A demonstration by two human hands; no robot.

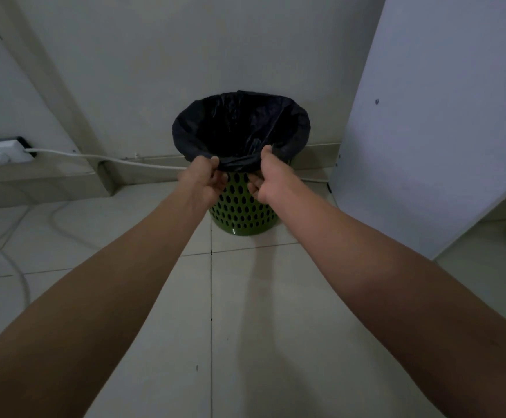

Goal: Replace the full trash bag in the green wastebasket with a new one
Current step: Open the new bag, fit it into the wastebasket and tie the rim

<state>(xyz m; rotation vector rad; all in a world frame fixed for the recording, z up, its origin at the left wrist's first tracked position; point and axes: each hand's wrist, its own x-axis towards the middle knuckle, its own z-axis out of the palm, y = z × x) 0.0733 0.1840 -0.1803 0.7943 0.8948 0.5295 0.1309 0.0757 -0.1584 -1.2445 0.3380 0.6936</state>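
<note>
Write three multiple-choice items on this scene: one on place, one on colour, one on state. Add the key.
1. The wastebasket stands: A) on a table; B) on the tiled floor by the wall; C) in a cupboard.
2. The bag lining it is: A) black; B) white; C) blue.
3. The left hand and right hand: A) hang idle; B) pinch the bag's near edge; C) lift the wastebasket.
Key: 1 B, tiles lie under it; 2 A, the liner is plainly black; 3 B, thumbs and fingers close on the folded edge.
</note>
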